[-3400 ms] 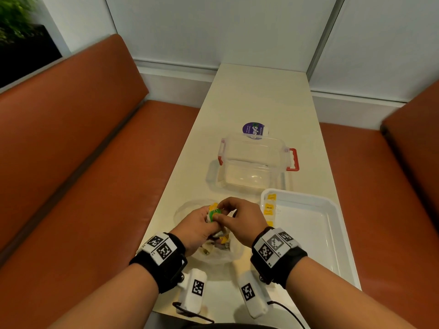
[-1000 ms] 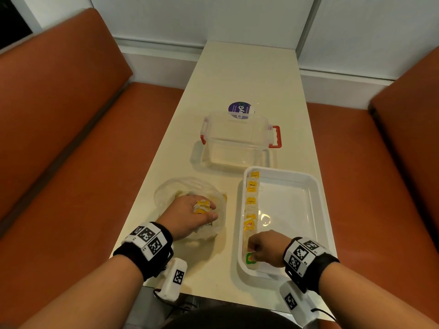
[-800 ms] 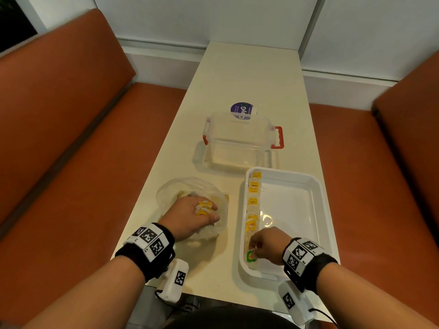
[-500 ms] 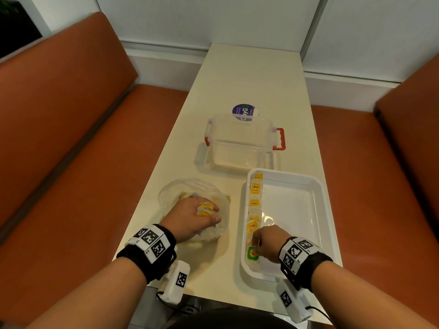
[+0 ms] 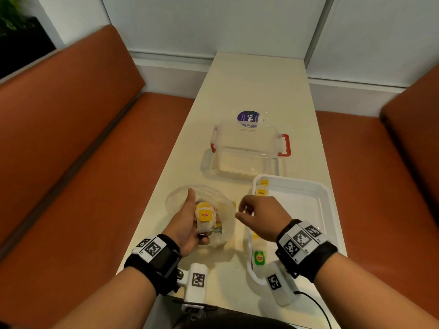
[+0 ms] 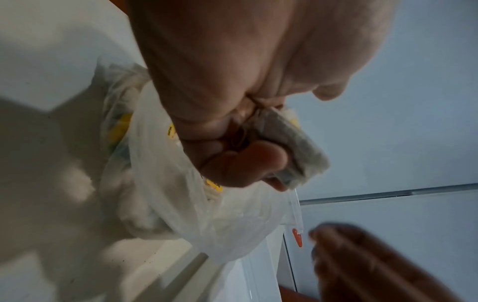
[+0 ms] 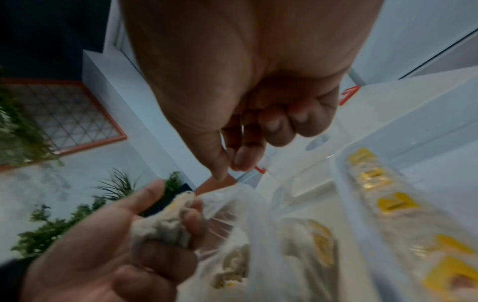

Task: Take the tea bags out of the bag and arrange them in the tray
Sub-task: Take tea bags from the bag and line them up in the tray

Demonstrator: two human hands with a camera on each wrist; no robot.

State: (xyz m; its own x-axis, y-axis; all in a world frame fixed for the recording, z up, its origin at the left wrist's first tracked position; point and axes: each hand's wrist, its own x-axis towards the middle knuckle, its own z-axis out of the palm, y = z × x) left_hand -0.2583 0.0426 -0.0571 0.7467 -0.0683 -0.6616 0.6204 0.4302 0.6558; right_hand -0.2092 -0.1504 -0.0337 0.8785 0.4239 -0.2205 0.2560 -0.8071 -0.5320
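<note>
My left hand (image 5: 193, 223) is turned palm-up over the clear plastic bag (image 5: 225, 230) and grips a small bunch of tea bags (image 5: 204, 216) with a yellow tag on top. The left wrist view shows its fingers curled round the tea bags (image 6: 294, 147). My right hand (image 5: 240, 213) hovers between the bag and the white tray (image 5: 308, 193), fingers loosely curled and holding nothing. A row of tea bags lies along the tray's left wall, with yellow tags (image 5: 261, 192) at the far end and a green tag (image 5: 259, 257) nearest me. More tea bags (image 7: 320, 243) show through the bag.
A clear lidless box with red latches (image 5: 247, 150) stands beyond the tray and bag, with a round purple label (image 5: 248, 118) behind it. Orange bench seats (image 5: 83, 150) flank the narrow cream table (image 5: 256, 86). The tray reaches close to the table's right edge.
My right hand has let go of the green-tagged tea bag in the tray and moved left toward the bag. My left hand has turned palm-up, lifting its tea bags.
</note>
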